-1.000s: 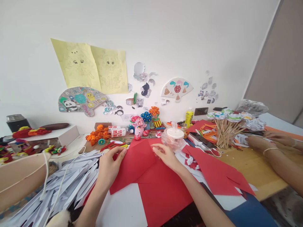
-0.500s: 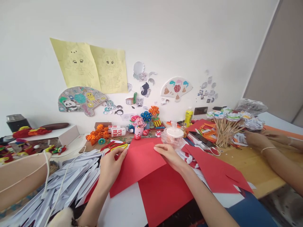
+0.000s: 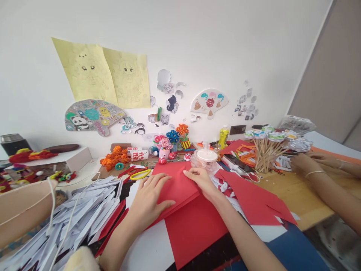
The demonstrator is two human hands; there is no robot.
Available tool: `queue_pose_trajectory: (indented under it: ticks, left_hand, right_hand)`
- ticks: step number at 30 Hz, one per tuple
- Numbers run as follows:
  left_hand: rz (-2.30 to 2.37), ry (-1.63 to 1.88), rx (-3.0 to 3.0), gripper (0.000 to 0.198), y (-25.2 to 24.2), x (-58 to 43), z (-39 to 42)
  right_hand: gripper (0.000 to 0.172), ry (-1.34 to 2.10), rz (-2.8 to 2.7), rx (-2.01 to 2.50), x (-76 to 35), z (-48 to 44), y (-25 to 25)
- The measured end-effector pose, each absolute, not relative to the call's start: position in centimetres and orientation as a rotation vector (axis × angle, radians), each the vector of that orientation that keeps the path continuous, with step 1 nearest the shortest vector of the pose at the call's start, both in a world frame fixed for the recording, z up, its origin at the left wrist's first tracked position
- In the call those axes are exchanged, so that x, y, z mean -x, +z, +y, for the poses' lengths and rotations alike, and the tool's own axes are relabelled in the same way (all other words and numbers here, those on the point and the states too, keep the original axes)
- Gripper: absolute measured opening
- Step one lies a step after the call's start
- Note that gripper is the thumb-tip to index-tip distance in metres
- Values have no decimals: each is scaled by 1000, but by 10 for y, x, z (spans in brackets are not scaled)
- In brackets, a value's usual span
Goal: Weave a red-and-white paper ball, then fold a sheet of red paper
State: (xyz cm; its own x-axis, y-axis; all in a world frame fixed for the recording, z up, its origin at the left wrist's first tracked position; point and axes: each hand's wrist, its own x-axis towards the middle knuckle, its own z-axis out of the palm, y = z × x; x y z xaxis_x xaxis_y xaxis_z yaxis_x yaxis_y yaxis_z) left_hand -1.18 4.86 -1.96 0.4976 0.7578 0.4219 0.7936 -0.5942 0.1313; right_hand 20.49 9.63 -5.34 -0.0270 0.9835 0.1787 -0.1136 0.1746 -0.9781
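Note:
A red paper sheet [image 3: 177,184], folded over on itself, lies in front of me on top of another red sheet [image 3: 197,229]. My left hand [image 3: 153,195] rests on its left part with the fingers spread. At its upper right edge, my right hand [image 3: 200,182] pinches the folded paper between thumb and fingers. White paper [image 3: 149,248] shows beneath the red sheets. Yellow-handled scissors [image 3: 140,174] lie just beyond my left hand.
Folded white strips [image 3: 93,210] are heaped at left. A lidded plastic cup [image 3: 207,156] stands behind the paper. Cut red paper [image 3: 254,199] lies at right, near sticks with paper flowers [image 3: 267,154]. Another person's hands [image 3: 304,165] are at far right.
My left hand has let go of the sheet's left edge and spread out on the paper, which is now folded over. My right hand still pinches it. The view has shifted slightly.

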Motion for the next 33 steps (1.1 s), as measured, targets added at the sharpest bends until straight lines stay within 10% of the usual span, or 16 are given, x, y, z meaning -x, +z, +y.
queue_pose_trajectory:
  ticks: [9,33]
  left_hand:
    - [-1485,-604,2891,70,-17,16,43]
    - [-1890,-946,2159,41,-2,37,58]
  right_hand:
    - [52,1121,-1221,1003,-207,102,-59]
    - [36,1484,-1457,877,-207,86,-50]
